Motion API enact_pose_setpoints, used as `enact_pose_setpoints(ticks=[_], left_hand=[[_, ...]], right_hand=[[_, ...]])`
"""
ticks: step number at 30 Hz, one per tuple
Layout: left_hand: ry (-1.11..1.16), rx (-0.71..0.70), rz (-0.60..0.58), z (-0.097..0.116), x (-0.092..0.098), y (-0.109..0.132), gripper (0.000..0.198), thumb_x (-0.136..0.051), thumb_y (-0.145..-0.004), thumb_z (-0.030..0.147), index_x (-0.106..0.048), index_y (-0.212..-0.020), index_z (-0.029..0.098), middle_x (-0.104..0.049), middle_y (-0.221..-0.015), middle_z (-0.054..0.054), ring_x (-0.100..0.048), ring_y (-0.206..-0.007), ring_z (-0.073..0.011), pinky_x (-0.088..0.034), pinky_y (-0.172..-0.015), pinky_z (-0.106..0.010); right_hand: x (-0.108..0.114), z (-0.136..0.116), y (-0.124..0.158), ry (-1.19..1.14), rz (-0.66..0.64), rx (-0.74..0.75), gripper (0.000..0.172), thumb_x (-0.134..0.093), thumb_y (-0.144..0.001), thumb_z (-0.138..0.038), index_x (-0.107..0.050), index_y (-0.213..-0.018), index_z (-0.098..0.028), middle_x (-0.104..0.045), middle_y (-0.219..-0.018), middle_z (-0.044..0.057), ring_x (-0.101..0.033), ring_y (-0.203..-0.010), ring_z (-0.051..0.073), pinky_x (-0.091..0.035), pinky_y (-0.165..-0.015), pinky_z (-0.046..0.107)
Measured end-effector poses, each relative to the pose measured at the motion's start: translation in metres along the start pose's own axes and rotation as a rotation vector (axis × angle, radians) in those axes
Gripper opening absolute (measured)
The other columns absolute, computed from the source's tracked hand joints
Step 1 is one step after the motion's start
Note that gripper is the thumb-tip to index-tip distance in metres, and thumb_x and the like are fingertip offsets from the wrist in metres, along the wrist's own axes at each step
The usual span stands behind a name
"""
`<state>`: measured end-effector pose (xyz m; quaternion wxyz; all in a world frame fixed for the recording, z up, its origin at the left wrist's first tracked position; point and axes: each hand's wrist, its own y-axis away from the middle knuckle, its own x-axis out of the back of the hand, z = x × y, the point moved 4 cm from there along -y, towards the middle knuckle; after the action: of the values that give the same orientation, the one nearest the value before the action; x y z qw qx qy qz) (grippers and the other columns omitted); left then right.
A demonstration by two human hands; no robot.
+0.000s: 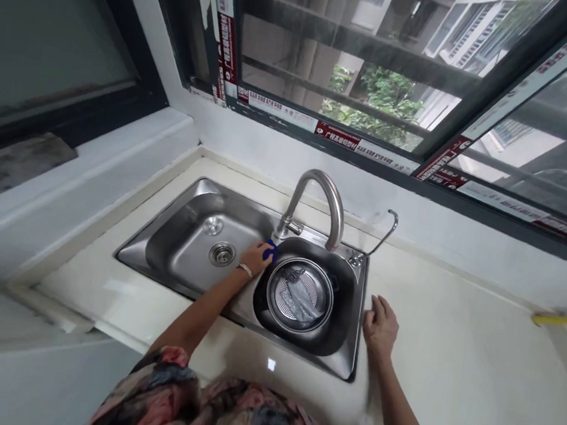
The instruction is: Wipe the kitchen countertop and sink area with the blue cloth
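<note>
My left hand (256, 258) is closed on a blue cloth (270, 251), which rests on the divider between the two basins, near the base of the curved faucet (335, 207). My right hand (382, 323) is over the white countertop just right of the sink, fingers loosely curled and apart, with nothing in it. In the right basin of the steel sink (344, 364) sits a round perforated metal colander (320, 323) with a crumpled silvery item (301, 299) inside.
The left basin (191, 230) has a drain (222, 254). A thin bent metal spout (390, 233) rises at the sink's back right corner. Behind the white counter (432, 334) stand a low wall and a window frame (293, 116). Something yellow (561, 320) lies at the far right.
</note>
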<state>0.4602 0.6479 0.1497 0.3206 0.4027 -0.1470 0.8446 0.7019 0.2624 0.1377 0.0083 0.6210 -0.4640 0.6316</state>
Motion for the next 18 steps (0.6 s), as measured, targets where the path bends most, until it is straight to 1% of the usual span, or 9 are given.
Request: enact_pose_setpoints(ticks=[2,4,6,8,10,12,14,15,18], left_hand=[[0.041,0.074,0.069,-0.005,0.005,-0.002,0.036,-0.063,-0.090,0.032,-0.069,-0.125,0.024,-0.071,-0.125,-0.013,-0.068,-0.113,-0.0332,-0.055,-0.101,-0.050],[0.084,0.145,0.140,-0.003,0.005,-0.008,0.048,-0.064,-0.091,0.036,-0.060,-0.136,0.022,-0.071,-0.128,-0.015,-0.069,-0.114,-0.0354,-0.055,-0.101,-0.053],[0.131,0.193,0.199,0.005,0.000,-0.018,0.061,-0.067,-0.090,0.039,-0.050,-0.145,0.021,-0.070,-0.131,-0.016,-0.069,-0.115,-0.0358,-0.055,-0.100,-0.053],[0.212,0.210,0.276,0.019,-0.007,-0.032,0.069,-0.070,-0.088,0.039,-0.044,-0.149,0.020,-0.069,-0.132,-0.017,-0.069,-0.119,-0.0339,-0.055,-0.103,-0.052],[0.295,0.194,0.361,0.032,-0.016,-0.046,0.076,-0.073,-0.086,0.035,-0.040,-0.151,0.017,-0.065,-0.137,-0.018,-0.065,-0.127,-0.0311,-0.051,-0.111,-0.048],[0.339,0.170,0.427,0.041,-0.024,-0.059,0.078,-0.073,-0.084,0.032,-0.039,-0.152,0.014,-0.058,-0.145,-0.021,-0.057,-0.136,-0.0302,-0.045,-0.118,-0.045],[0.337,0.150,0.444,0.043,-0.031,-0.070,0.078,-0.072,-0.085,0.030,-0.039,-0.153,0.011,-0.052,-0.151,-0.023,-0.048,-0.146,-0.0324,-0.037,-0.124,-0.046],[0.334,0.143,0.433,0.041,-0.034,-0.074,0.078,-0.072,-0.086,0.031,-0.039,-0.153,0.009,-0.050,-0.152,-0.024,-0.044,-0.148,-0.0342,-0.033,-0.126,-0.048],[0.322,0.062,0.301,0.028,-0.037,-0.086,0.087,-0.075,-0.084,0.036,-0.035,-0.155,0.006,-0.043,-0.158,-0.027,-0.036,-0.153,-0.0374,-0.026,-0.129,-0.049]], right_hand=[[0.001,0.000,0.000,0.007,-0.005,-0.006,0.039,-0.046,-0.093,-0.023,-0.073,-0.119,-0.012,-0.069,-0.127,0.017,-0.067,-0.110,0.029,-0.056,-0.098,0.047],[0.002,0.000,-0.001,0.005,-0.010,-0.010,0.039,-0.046,-0.093,-0.023,-0.073,-0.120,-0.013,-0.069,-0.128,0.017,-0.067,-0.111,0.029,-0.056,-0.098,0.047],[0.003,-0.001,-0.001,-0.004,-0.016,-0.015,0.040,-0.046,-0.093,-0.023,-0.072,-0.122,-0.014,-0.068,-0.128,0.017,-0.067,-0.113,0.029,-0.056,-0.099,0.048],[0.003,-0.001,0.000,-0.013,-0.024,-0.023,0.041,-0.046,-0.092,-0.023,-0.071,-0.124,-0.015,-0.068,-0.129,0.016,-0.066,-0.114,0.029,-0.056,-0.100,0.049],[0.003,0.000,0.000,-0.016,-0.030,-0.035,0.043,-0.047,-0.091,-0.023,-0.070,-0.126,-0.017,-0.068,-0.130,0.016,-0.066,-0.114,0.029,-0.056,-0.100,0.051],[0.003,0.001,0.000,-0.018,-0.038,-0.043,0.043,-0.047,-0.091,-0.023,-0.070,-0.127,-0.017,-0.067,-0.131,0.016,-0.066,-0.115,0.029,-0.057,-0.100,0.052],[0.003,0.002,0.001,-0.020,-0.049,-0.053,0.043,-0.047,-0.091,-0.023,-0.070,-0.128,-0.017,-0.067,-0.132,0.016,-0.066,-0.115,0.030,-0.057,-0.100,0.052],[0.003,0.003,0.001,-0.021,-0.055,-0.056,0.043,-0.047,-0.091,-0.023,-0.070,-0.128,-0.018,-0.067,-0.132,0.016,-0.066,-0.115,0.029,-0.057,-0.100,0.051],[0.004,0.004,0.001,-0.020,-0.068,-0.062,0.042,-0.048,-0.091,-0.022,-0.070,-0.127,-0.017,-0.067,-0.133,0.016,-0.066,-0.116,0.029,-0.057,-0.101,0.051]])
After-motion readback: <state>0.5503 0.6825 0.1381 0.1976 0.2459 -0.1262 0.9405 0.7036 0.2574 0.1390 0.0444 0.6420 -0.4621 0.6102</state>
